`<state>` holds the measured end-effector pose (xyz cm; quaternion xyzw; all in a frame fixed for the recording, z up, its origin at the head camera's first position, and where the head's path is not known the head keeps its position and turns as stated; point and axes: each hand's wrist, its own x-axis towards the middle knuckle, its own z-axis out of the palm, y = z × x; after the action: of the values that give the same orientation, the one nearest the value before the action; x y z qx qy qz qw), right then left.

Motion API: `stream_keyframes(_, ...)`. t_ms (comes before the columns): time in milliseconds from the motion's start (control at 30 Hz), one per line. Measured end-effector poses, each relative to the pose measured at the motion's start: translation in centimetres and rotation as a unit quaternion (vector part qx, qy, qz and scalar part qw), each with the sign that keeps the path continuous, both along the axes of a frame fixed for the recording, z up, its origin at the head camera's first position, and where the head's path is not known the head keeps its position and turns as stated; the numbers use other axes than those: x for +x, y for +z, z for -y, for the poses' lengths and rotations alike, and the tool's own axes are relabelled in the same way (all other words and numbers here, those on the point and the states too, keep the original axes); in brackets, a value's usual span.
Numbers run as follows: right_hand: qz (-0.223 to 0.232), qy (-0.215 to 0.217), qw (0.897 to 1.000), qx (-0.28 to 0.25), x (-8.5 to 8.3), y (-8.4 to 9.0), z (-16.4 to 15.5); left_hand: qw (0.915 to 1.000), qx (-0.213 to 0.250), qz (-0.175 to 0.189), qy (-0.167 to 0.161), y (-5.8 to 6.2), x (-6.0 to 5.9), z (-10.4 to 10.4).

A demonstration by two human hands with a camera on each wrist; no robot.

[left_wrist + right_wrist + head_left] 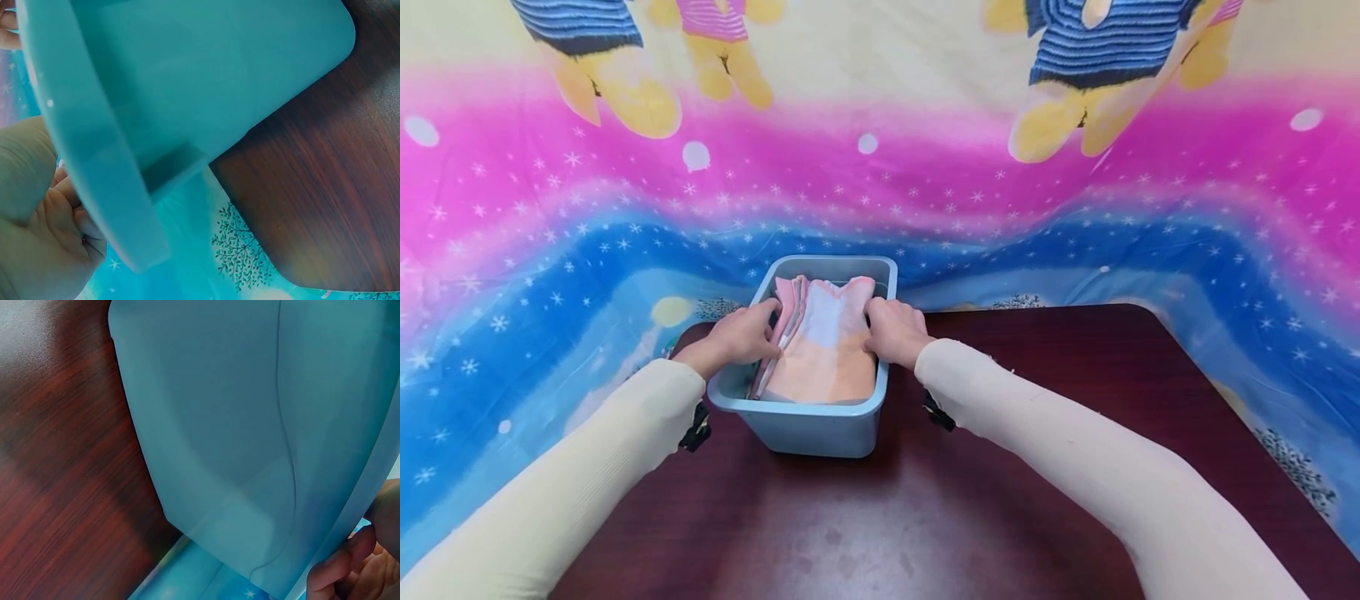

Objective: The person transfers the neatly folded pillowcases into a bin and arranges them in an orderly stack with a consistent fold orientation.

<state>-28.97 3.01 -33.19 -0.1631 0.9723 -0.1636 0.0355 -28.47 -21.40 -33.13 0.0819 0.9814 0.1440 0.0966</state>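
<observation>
Blue plastic bin (808, 429) sits at the far edge of the dark wooden table (1037, 467), folded pink cloth (823, 350) standing packed inside it. Left hand (741, 336) hooks over the bin's left rim, fingers curled onto the cloth stack; right hand (895, 331) mirrors it over the right rim, fingers pressed into the cloth's side. Star-patterned sheet (550, 250) hangs behind the bin.
</observation>
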Motion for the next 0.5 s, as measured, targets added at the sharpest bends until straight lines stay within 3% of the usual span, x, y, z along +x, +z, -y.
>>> stream_keyframes(500, 0.004, 0.007, 1.0, 0.022, -0.14, -0.03, -0.02, 0.9998, -0.017, 0.006, -0.006, -0.13, 0.0, -0.35)
